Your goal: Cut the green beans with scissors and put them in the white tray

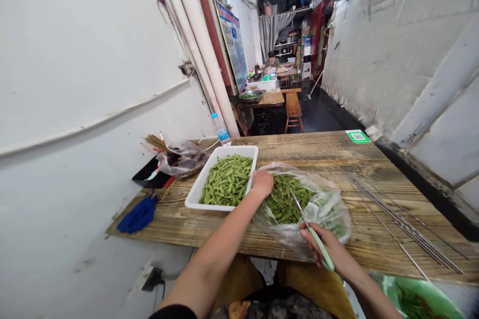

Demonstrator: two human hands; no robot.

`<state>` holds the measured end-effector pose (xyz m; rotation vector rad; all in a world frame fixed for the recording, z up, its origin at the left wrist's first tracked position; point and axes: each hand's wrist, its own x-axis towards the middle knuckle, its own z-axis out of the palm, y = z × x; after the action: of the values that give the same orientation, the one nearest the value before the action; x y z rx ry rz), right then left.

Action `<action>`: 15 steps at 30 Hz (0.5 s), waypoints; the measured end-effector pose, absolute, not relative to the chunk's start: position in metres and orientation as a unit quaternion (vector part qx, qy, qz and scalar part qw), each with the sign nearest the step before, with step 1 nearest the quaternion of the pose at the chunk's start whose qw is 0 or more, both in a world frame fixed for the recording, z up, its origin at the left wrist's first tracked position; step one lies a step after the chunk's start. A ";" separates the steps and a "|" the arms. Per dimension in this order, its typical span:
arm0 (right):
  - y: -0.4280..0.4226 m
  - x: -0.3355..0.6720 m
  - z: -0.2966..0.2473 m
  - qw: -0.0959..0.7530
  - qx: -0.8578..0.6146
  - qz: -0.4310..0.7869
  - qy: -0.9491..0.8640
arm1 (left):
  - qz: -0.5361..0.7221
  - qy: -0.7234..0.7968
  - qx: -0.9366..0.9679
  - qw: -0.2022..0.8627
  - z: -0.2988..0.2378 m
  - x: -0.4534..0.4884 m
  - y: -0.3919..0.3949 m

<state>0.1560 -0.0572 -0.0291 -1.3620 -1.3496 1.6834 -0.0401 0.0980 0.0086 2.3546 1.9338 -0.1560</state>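
Observation:
My right hand (318,244) is closed around the pale green handle of a pair of scissors (318,246); their metal blades point up and away over the bag. An open clear plastic bag (339,209) bulges on the table, with darker green edamame pods (286,194) inside. Between that bag and a white plastic tray (192,199) is my left hand (264,183), its fingers curled and mostly hidden, at the tray's right rim. What it holds, if anything, cannot be made out. Trimmed-looking green edamame pods (228,179) fill the tray.
Long metal skewers (404,227) lie along the right of the wooden table (299,149). A water bottle (221,132), a blue cloth (138,214) and a black box (151,174) sit to the left. Below the right edge is a green basin (437,294). A person (272,61) sits far back.

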 end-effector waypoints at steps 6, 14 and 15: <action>-0.055 0.145 -0.029 0.291 -0.507 0.636 -0.504 | 0.091 0.639 0.754 0.123 0.022 -0.055 0.075; -0.047 0.138 -0.029 0.308 -0.470 0.665 -0.493 | 0.317 0.533 0.566 0.543 0.032 -0.063 0.040; -0.048 0.137 -0.028 0.311 -0.462 0.672 -0.488 | 0.322 0.527 0.550 0.563 0.032 -0.062 0.037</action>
<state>0.1369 -0.0477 -0.0281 -1.2203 -1.2888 1.7725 -0.0619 0.0369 0.0324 1.2941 1.2397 0.7569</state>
